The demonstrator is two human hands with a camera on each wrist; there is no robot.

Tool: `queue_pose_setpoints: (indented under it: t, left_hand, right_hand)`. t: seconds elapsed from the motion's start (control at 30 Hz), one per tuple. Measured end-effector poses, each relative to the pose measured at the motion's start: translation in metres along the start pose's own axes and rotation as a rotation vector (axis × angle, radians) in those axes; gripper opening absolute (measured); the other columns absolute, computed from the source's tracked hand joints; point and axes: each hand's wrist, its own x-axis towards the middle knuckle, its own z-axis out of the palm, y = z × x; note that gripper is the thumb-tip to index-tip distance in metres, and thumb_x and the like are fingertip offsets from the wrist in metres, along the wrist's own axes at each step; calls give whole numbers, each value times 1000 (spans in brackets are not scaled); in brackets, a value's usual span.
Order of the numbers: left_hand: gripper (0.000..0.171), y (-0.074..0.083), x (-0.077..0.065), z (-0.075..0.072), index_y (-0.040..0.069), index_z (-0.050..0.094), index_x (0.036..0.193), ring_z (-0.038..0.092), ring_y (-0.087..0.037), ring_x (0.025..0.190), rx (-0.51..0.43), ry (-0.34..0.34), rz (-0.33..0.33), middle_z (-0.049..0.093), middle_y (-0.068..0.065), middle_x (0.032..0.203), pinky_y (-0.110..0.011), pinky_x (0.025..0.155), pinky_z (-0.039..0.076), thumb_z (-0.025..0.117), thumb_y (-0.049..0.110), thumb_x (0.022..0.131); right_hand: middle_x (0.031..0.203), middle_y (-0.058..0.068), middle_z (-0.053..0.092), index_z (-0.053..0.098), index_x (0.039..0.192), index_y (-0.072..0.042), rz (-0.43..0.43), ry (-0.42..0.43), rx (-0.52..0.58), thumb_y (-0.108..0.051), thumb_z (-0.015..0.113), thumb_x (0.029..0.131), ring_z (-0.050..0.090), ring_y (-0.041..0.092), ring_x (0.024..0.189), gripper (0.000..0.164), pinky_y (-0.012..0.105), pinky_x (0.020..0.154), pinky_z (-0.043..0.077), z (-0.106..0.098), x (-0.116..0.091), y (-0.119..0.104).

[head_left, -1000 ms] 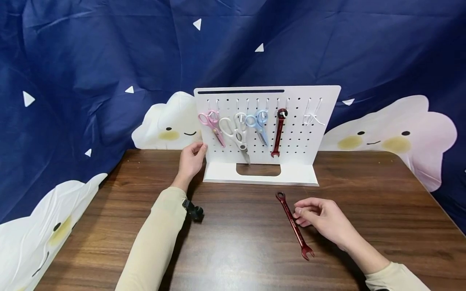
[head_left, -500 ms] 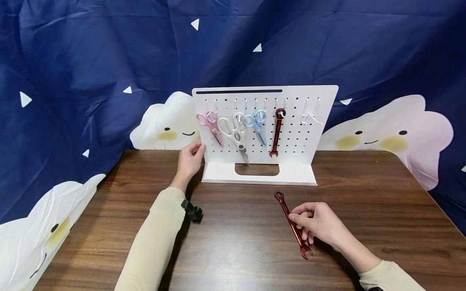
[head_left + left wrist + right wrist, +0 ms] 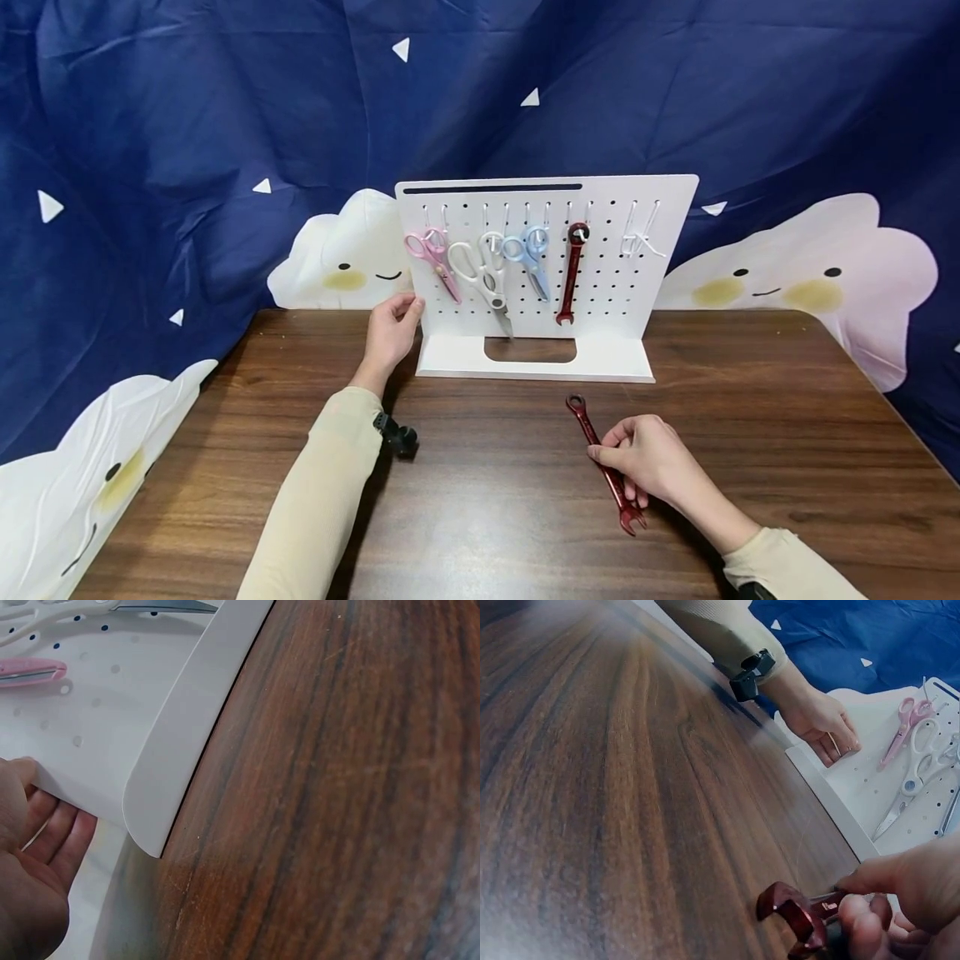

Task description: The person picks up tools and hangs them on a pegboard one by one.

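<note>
A dark red combination wrench (image 3: pixel 618 493) lies slantwise over the table, its open end toward me. My right hand (image 3: pixel 651 457) pinches it mid-shank between thumb and fingers; in the right wrist view its open jaw end (image 3: pixel 799 919) juts out past the fingertips. With thumb in front and fingers behind, my left hand (image 3: pixel 34 847) grips the side edge of the white pegboard (image 3: pixel 525 321). On the board's hooks hang pink scissors (image 3: pixel 442 265), white scissors (image 3: pixel 489 283), light blue scissors (image 3: pixel 534 265) and a second red wrench (image 3: pixel 572 275).
Two white hooks (image 3: pixel 641 243) at the board's right end carry nothing. The board's base stands on a brown wooden table (image 3: pixel 465 500). Behind it hangs a dark blue cloth (image 3: pixel 480 92) printed with clouds.
My right hand has moved left onto the lying wrench and closed thumb and fingers on its shank. The left hand stays at the board's edge.
</note>
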Motion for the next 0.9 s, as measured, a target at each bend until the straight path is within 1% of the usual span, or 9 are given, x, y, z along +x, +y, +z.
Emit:
queue_pose_setpoints:
  t: [0.17, 0.3, 0.53, 0.63, 0.77, 0.9]
  left_hand:
    - [33, 2, 1, 1, -6, 73, 128, 72, -38, 117, 5, -9, -9, 76, -28, 126, -49, 106, 57, 63, 20, 111]
    - [33, 3, 1, 1, -5, 73, 128, 72, -38, 117, 16, -9, -10, 76, -27, 126, -48, 106, 57, 62, 20, 111]
    - [34, 1, 0, 0, -6, 72, 129, 74, -38, 113, 11, -11, -18, 76, -27, 125, -47, 102, 59, 62, 21, 111]
    - [34, 1, 0, -1, -6, 73, 128, 74, -38, 112, 4, -8, -14, 76, -27, 124, -46, 100, 59, 62, 21, 111]
    - [33, 0, 0, -1, -6, 73, 128, 74, -38, 111, -2, -8, -11, 77, -27, 123, -46, 99, 59, 62, 21, 111]
    - [34, 1, -1, -1, -5, 73, 129, 74, -37, 111, 9, -10, -22, 77, -26, 124, -45, 99, 59, 62, 22, 111]
  right_hand:
    - [43, -4, 56, 67, 78, -7, -4, -11, -9, -17, 79, 90, 51, 5, 32, 19, 29, 35, 48, -1, -1, 1]
    - [43, -5, 55, 67, 76, -8, -14, -33, 1, -16, 79, 89, 49, 4, 32, 19, 27, 34, 45, -3, -2, 2]
    - [45, -6, 52, 67, 78, -5, -10, -84, 57, -14, 79, 88, 45, 2, 34, 18, 21, 34, 39, -7, -2, 4]
    - [46, -6, 51, 67, 80, -4, -13, -101, 81, -12, 78, 89, 44, 3, 35, 17, 20, 35, 37, -8, -2, 6]
    - [47, -4, 52, 67, 81, -2, -27, -107, 99, -9, 76, 92, 45, 5, 36, 16, 21, 35, 38, -11, -3, 7]
    - [52, -3, 54, 68, 83, -2, -33, -91, 119, -11, 77, 94, 46, 6, 39, 17, 22, 36, 39, -13, -6, 7]
